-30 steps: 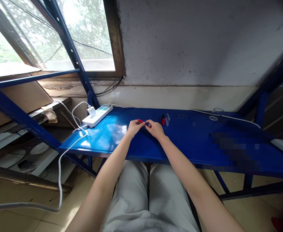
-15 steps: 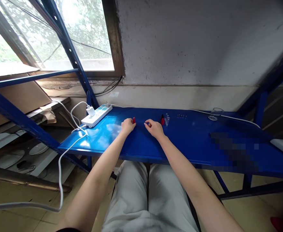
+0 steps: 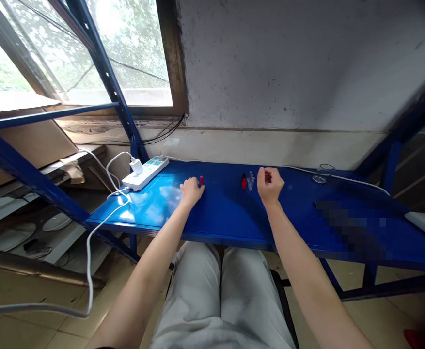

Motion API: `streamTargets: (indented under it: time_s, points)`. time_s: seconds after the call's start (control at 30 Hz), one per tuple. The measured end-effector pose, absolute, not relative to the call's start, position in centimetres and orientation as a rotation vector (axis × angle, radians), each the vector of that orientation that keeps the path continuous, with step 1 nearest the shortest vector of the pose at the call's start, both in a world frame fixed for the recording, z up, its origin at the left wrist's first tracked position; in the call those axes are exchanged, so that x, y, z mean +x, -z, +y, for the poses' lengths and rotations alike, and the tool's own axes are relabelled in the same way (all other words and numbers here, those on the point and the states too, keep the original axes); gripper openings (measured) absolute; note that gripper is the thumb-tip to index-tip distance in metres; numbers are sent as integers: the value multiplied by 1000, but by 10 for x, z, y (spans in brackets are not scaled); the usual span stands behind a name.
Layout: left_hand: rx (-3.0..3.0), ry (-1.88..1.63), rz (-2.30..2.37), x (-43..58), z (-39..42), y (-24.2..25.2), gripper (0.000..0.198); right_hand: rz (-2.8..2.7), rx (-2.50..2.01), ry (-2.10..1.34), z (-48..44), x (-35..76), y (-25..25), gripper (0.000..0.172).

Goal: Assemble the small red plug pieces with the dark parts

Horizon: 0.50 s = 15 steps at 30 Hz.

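Both forearms bare, stretched fwd over the near edge of the bench [image 3: 227, 220], elbows low. L hand [image 3: 191, 190] rests knuckles-up on the bench, left of centre, its fingers [image 3: 196, 186] curled in w/ tips pinched together. R hand [image 3: 270, 185] is nearer the back edge, wrist bent up, fingers folded into a loose fist facing the person. Hands well apart.

Power strip [image 3: 146, 171] on the shelf's [image 3: 234, 218] left rear, left hand [image 3: 191, 190] just beside a small piece [image 3: 201, 181], parts cluster [image 3: 247, 181] just left of the right hand [image 3: 270, 185] — glass [image 3: 323, 173] farther right.
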State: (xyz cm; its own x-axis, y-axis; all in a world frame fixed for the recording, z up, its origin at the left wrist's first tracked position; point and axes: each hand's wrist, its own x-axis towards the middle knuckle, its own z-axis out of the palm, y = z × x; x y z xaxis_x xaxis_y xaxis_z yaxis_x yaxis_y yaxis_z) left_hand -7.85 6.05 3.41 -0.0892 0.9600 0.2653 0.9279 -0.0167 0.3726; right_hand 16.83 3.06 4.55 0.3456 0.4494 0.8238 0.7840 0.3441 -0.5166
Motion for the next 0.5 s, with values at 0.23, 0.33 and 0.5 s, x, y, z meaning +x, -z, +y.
streamTargets:
  time_s: [0.23,0.33,0.5]
  points:
    - [2609,-914,1599,-7,25,-42,26,-1396,-1932,50,30,193,-33,19]
    - [2729,-865,1469,20,21,-40,39,-1475,-2096,-49,30,191,-30,25]
    - [2817,-715,1472,40,26,-30,55,-1589,-2170,-98,28,189,-28,30]
